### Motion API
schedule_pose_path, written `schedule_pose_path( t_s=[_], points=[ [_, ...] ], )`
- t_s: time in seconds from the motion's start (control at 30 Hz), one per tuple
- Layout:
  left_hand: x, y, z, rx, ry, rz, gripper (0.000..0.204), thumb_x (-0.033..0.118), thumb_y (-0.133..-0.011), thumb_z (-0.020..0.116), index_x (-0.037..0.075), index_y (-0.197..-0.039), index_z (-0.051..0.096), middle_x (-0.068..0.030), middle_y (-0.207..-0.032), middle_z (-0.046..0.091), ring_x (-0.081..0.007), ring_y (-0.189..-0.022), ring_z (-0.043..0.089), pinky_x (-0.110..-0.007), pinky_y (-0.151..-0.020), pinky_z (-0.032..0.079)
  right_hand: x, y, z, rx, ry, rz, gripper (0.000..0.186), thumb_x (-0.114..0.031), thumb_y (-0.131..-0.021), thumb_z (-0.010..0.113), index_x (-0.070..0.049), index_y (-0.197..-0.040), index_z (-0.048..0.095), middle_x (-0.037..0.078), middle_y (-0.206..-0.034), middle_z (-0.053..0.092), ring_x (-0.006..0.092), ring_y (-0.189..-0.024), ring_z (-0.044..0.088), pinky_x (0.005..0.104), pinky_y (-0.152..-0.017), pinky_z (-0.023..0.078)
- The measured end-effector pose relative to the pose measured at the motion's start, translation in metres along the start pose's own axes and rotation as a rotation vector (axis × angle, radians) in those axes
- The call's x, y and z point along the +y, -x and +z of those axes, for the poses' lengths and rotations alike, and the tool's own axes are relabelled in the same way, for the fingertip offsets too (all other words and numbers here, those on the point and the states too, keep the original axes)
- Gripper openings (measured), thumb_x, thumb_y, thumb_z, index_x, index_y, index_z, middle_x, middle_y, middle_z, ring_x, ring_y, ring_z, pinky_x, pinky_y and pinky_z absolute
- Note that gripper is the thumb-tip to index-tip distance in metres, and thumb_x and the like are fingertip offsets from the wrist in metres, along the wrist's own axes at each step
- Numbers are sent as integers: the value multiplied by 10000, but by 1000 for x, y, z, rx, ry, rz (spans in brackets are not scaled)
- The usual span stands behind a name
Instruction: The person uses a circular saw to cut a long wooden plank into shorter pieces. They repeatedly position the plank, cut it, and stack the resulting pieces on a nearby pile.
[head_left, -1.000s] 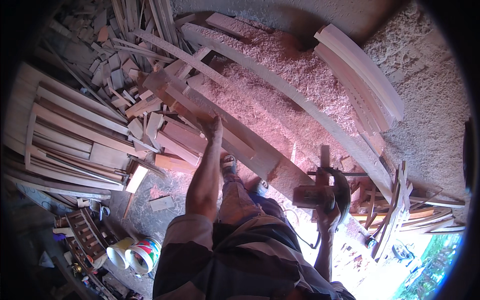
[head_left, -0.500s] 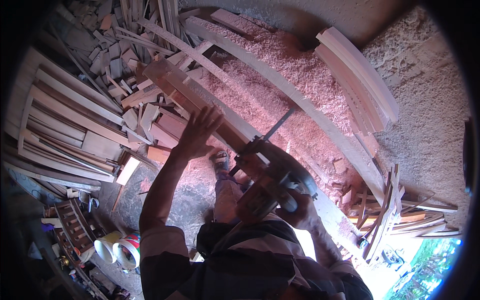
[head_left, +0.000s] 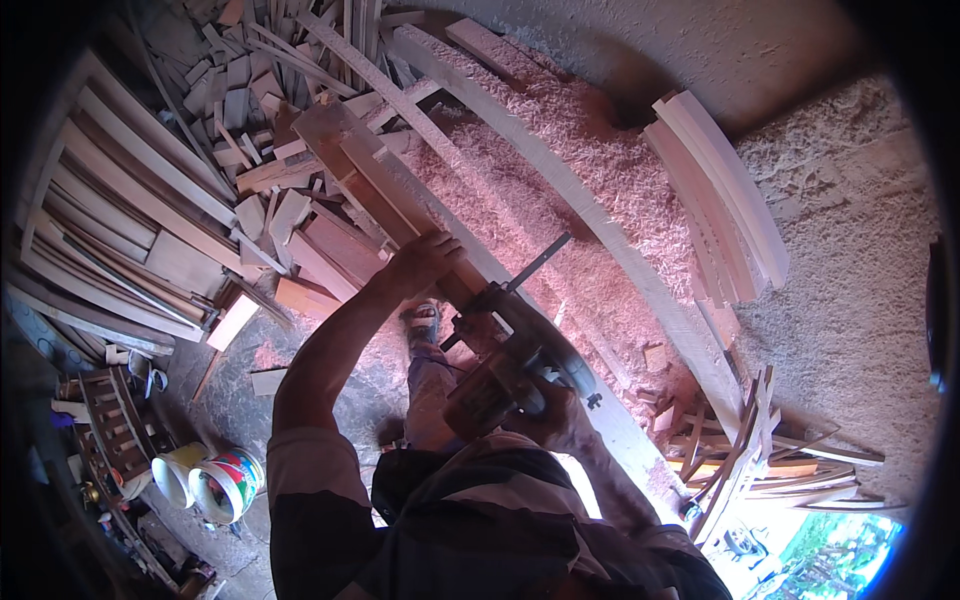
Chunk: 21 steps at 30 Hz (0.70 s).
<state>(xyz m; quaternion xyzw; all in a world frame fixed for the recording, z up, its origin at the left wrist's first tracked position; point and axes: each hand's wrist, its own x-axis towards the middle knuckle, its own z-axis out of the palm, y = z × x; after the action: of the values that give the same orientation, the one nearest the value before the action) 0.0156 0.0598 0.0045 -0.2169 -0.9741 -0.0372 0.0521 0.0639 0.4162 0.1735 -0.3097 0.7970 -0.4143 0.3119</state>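
My right hand (head_left: 560,418) is wrapped around the rear handle of a circular saw (head_left: 520,350), its motor sticking out to the left. A flat metal guide bar (head_left: 541,260) runs crosswise through the front of the saw. The saw sits on a long wooden plank (head_left: 478,252) that slants from upper left to lower right. Just ahead of the saw, my left hand (head_left: 430,260) curls over a narrower wooden board (head_left: 385,207) lying along the plank. The blade and the underside of the left fingers are hidden.
Pinkish shavings (head_left: 500,190) cover the ground under a long curved plank (head_left: 560,180). Stacked curved pieces (head_left: 725,195) lie to the right. Offcuts (head_left: 240,100) heap at upper left, above curved frames (head_left: 130,190). Buckets (head_left: 228,485) stand lower left. My sandaled foot (head_left: 422,322) is beside the plank.
My left hand, spread above the board before, has come down and closed over it. The saw and my right hand appear slightly lower and further left, as the whole view has shifted.
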Motion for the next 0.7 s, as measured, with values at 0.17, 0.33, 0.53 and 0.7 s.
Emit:
schedule_pose_path(
  t_s=[0.17, 0.33, 0.53, 0.7],
  points=[
    [-2, -2, -2, 61, -11, 20, 636, 267, -724, 792, 50, -1281, 577, -87, -1311, 599, -267, -1295, 515, -376, -1145, 401, 0, -3, -1, -42, -91, -7, 572, -183, -803, 794, -28, -1316, 594, 219, -1059, 713, 343, -1011, 719, 428, -817, 566],
    [0, -1, -5, 43, 59, -12, 645, 291, -711, 806, 57, -1269, 582, -78, -1307, 603, -262, -1286, 523, -372, -1146, 401, 7, -3, 3, -47, -81, 19, 548, -147, -807, 747, -23, -1315, 586, 229, -1068, 695, 377, -1022, 699, 460, -818, 552],
    [-6, -4, -14, 31, 44, 33, 813, 351, -605, 894, 56, -1286, 562, -84, -1317, 595, -254, -1300, 516, -366, -1149, 398, 18, -7, 8, -45, -57, -5, 538, -136, -803, 718, -19, -1310, 580, 241, -1046, 688, 410, -1006, 690, 470, -818, 544],
    [-19, -6, -23, -97, 131, 72, 860, 307, -573, 929, 61, -1301, 544, -81, -1334, 585, -257, -1302, 518, -359, -1156, 390, 12, -21, 11, -59, -35, -7, 570, -142, -798, 725, -24, -1333, 566, 250, -1036, 695, 408, -1014, 696, 465, -815, 553]
  ],
)
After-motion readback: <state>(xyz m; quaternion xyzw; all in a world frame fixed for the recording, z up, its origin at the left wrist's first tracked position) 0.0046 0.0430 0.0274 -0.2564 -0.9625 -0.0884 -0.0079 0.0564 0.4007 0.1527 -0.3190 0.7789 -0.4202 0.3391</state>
